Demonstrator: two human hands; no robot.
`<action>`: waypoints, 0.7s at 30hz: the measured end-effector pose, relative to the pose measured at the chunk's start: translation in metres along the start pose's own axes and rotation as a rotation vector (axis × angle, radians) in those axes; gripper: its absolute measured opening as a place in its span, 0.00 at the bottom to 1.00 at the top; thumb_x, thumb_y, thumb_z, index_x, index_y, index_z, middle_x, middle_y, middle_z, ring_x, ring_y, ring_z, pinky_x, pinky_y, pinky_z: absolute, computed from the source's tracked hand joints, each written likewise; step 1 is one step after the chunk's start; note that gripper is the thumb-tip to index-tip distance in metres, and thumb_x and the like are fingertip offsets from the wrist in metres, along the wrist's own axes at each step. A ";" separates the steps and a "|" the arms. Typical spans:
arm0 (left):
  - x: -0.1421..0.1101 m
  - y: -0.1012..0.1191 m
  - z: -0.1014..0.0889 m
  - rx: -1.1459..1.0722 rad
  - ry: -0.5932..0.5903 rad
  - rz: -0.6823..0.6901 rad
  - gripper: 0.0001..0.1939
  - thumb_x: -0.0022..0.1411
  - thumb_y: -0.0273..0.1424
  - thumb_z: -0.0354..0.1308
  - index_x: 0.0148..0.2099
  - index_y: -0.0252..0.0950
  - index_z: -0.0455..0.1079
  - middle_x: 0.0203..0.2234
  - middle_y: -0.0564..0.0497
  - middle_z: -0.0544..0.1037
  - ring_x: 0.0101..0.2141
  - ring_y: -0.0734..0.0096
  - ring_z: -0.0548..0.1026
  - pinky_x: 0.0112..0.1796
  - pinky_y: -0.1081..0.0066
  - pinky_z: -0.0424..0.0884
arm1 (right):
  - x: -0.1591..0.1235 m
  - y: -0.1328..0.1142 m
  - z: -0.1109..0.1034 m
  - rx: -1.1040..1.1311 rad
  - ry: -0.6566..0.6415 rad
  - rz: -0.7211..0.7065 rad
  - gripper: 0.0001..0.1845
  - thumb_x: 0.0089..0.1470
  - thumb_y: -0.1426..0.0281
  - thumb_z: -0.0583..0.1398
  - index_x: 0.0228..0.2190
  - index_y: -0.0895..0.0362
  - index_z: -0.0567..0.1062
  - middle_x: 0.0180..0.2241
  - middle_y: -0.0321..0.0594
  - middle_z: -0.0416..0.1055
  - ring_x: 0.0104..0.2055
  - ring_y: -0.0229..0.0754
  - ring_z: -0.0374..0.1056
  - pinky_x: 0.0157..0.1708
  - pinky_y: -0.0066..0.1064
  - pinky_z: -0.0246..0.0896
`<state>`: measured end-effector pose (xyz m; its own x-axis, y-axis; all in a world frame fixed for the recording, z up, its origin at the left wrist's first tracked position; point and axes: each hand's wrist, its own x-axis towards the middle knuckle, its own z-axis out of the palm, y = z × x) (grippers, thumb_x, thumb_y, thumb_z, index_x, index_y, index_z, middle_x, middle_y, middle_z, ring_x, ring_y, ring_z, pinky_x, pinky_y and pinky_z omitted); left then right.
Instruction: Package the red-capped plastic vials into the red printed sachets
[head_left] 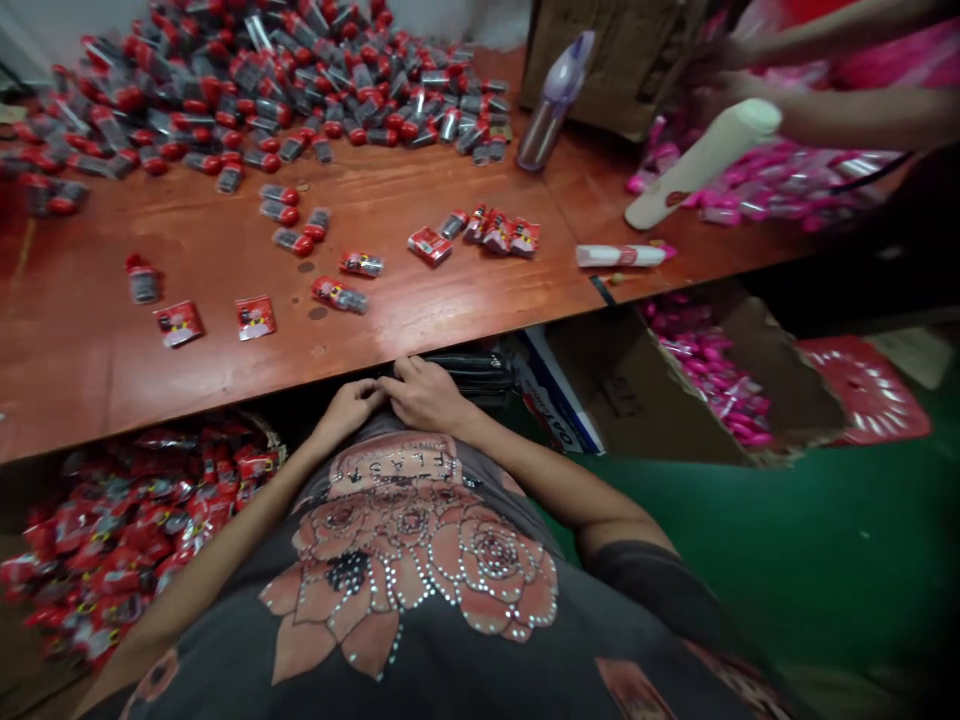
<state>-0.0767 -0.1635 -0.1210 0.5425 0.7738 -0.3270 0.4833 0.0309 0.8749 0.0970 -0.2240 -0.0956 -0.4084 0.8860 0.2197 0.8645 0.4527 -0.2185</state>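
My left hand (351, 408) and my right hand (427, 393) meet below the table's front edge, at the front of my dark flowered shirt (420, 530). Both have curled fingers, the fingertips pinched together and touching; whatever lies between them is hidden. On the table (420, 335) above them, a red-wrapped small tube (340, 294) lies close to another wrapped tube (361, 264). Two flat red packets, a left one (178, 324) and a right one (256, 317), rest near the front edge. Several red-capped clear tubes (279, 213) are a little farther back.
A big heap of red-capped tubes (300, 90) covers the back left. A purple-topped bottle (551, 110) and a white cylinder (701, 165) stand at right. Below are a heap of red packets (150, 530) and a carton (622, 400) of pink pieces. Another person's arms (847, 110) work at far right.
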 end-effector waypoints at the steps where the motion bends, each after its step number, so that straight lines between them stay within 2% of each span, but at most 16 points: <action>1: -0.004 0.006 -0.002 0.087 0.010 0.026 0.15 0.55 0.43 0.55 0.32 0.36 0.73 0.28 0.50 0.77 0.32 0.63 0.73 0.37 0.67 0.66 | 0.000 0.000 0.001 0.003 0.008 0.007 0.14 0.60 0.70 0.54 0.44 0.58 0.76 0.40 0.49 0.69 0.42 0.49 0.60 0.35 0.37 0.54; 6: -0.019 0.039 -0.006 0.468 0.089 0.090 0.15 0.60 0.42 0.52 0.32 0.38 0.72 0.30 0.48 0.77 0.34 0.60 0.74 0.38 0.65 0.67 | 0.000 0.003 0.001 -0.014 0.001 0.054 0.15 0.63 0.69 0.51 0.35 0.59 0.77 0.39 0.49 0.70 0.41 0.48 0.60 0.34 0.37 0.54; 8: -0.023 0.042 -0.006 0.464 0.104 0.105 0.15 0.61 0.43 0.52 0.32 0.38 0.72 0.31 0.48 0.78 0.36 0.59 0.75 0.40 0.64 0.68 | -0.001 0.004 0.001 -0.015 0.016 0.058 0.16 0.64 0.69 0.50 0.33 0.59 0.77 0.38 0.48 0.71 0.40 0.47 0.61 0.35 0.37 0.54; 10: -0.023 0.037 -0.005 0.331 0.107 0.137 0.17 0.59 0.46 0.56 0.40 0.38 0.71 0.39 0.46 0.78 0.41 0.59 0.76 0.43 0.62 0.70 | -0.004 0.006 0.003 -0.006 0.045 0.064 0.16 0.64 0.69 0.51 0.33 0.59 0.77 0.36 0.47 0.71 0.39 0.46 0.61 0.35 0.36 0.55; 11: -0.022 0.032 -0.004 0.241 0.099 0.167 0.22 0.56 0.46 0.60 0.47 0.38 0.69 0.46 0.44 0.76 0.46 0.58 0.75 0.45 0.61 0.71 | -0.005 0.006 0.003 0.001 0.067 0.077 0.16 0.65 0.69 0.51 0.33 0.60 0.77 0.36 0.47 0.71 0.39 0.45 0.61 0.36 0.36 0.55; 13: -0.016 0.021 -0.001 0.108 0.047 0.249 0.41 0.49 0.46 0.67 0.61 0.41 0.56 0.61 0.39 0.65 0.57 0.54 0.69 0.51 0.58 0.71 | -0.008 0.007 0.004 0.017 0.126 0.108 0.17 0.65 0.67 0.51 0.33 0.60 0.77 0.35 0.46 0.71 0.38 0.44 0.61 0.37 0.36 0.56; 14: -0.011 0.016 0.000 0.090 0.010 0.290 0.49 0.47 0.45 0.69 0.65 0.43 0.49 0.65 0.37 0.58 0.60 0.52 0.65 0.54 0.56 0.69 | -0.010 0.008 0.004 0.024 0.157 0.119 0.17 0.65 0.67 0.51 0.33 0.60 0.77 0.35 0.46 0.71 0.37 0.44 0.61 0.37 0.35 0.56; 15: -0.006 0.012 0.002 0.113 -0.028 0.326 0.53 0.47 0.44 0.69 0.68 0.43 0.44 0.67 0.37 0.55 0.62 0.52 0.62 0.56 0.54 0.66 | -0.012 0.008 0.003 0.025 0.188 0.126 0.17 0.65 0.67 0.51 0.33 0.60 0.77 0.34 0.46 0.71 0.36 0.44 0.62 0.37 0.35 0.56; 17: 0.006 0.008 0.006 0.234 -0.080 0.386 0.49 0.54 0.44 0.65 0.70 0.42 0.43 0.67 0.37 0.55 0.64 0.52 0.60 0.60 0.52 0.61 | -0.015 0.009 0.000 0.016 0.244 0.129 0.16 0.64 0.67 0.52 0.32 0.59 0.77 0.33 0.44 0.71 0.36 0.43 0.62 0.37 0.34 0.57; 19: 0.016 0.009 0.011 0.371 -0.077 0.449 0.39 0.61 0.44 0.58 0.69 0.40 0.49 0.66 0.40 0.60 0.63 0.53 0.61 0.61 0.52 0.58 | -0.019 0.010 -0.007 -0.005 0.297 0.142 0.16 0.64 0.67 0.52 0.32 0.58 0.77 0.32 0.43 0.70 0.36 0.43 0.63 0.37 0.34 0.57; 21: 0.022 0.011 0.015 0.468 -0.037 0.515 0.33 0.65 0.45 0.53 0.67 0.39 0.55 0.64 0.41 0.63 0.62 0.55 0.63 0.61 0.54 0.60 | -0.028 0.012 -0.014 -0.017 0.354 0.188 0.15 0.64 0.66 0.52 0.32 0.57 0.77 0.32 0.43 0.70 0.36 0.43 0.63 0.36 0.34 0.57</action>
<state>-0.0493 -0.1557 -0.1235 0.8009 0.5949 0.0690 0.3992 -0.6163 0.6788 0.1232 -0.2445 -0.0911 -0.1187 0.8626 0.4917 0.9204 0.2814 -0.2714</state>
